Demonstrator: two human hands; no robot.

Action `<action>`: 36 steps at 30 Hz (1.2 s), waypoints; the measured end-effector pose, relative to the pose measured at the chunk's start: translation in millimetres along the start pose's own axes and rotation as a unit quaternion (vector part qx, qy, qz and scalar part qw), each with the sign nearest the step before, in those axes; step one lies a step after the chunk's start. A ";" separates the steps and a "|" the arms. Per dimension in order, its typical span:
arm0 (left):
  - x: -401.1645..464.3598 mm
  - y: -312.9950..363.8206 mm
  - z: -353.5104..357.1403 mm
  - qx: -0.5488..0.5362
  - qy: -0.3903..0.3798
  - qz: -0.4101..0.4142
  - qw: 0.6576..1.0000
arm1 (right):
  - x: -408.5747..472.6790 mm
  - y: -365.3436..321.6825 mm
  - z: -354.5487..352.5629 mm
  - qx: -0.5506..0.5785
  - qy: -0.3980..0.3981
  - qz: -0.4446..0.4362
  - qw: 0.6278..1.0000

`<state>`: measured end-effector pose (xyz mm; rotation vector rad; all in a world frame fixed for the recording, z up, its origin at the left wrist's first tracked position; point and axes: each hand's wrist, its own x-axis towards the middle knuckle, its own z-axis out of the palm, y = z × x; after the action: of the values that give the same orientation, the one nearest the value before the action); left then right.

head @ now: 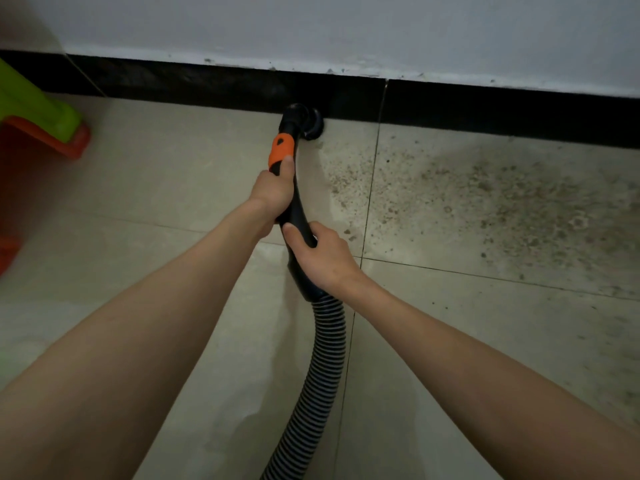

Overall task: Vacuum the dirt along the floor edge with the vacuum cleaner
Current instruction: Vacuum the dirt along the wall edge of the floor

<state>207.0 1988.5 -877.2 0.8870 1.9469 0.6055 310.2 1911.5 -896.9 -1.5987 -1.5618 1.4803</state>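
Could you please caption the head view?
Both hands grip the vacuum handle, its nozzle at the baseboard.

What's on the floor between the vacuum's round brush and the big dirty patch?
In the head view, scattered dirt specks and a tile seam lie between the round brush and the dirty patch.

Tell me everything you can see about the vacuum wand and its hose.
The vacuum wand is a curved black plastic tube with an orange grip section near its far end. Its round black brush nozzle sits on the tile against the black baseboard. A ribbed black hose trails back from it. The left hand grips just below the orange part; the right hand grips lower down.
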 end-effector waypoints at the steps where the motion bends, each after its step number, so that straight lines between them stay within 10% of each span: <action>1: -2.2 1.4 3.9 -0.003 -0.004 0.001 1.000 | -2.3 1.5 -2.5 -0.005 0.009 0.001 1.000; 18: -16.8 25.7 41.0 0.029 -0.099 0.032 0.994 | -28.9 0.4 -28.4 -0.019 0.103 0.058 0.993; 36: 5.1 -3.5 -23.5 -0.039 0.008 -0.010 0.999 | -6.5 -31.5 8.2 0.020 -0.043 0.052 0.998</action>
<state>183.5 1988.6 -870.9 0.8142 1.9307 0.6747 291.3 1910.7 -869.6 -1.6361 -1.5048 1.6445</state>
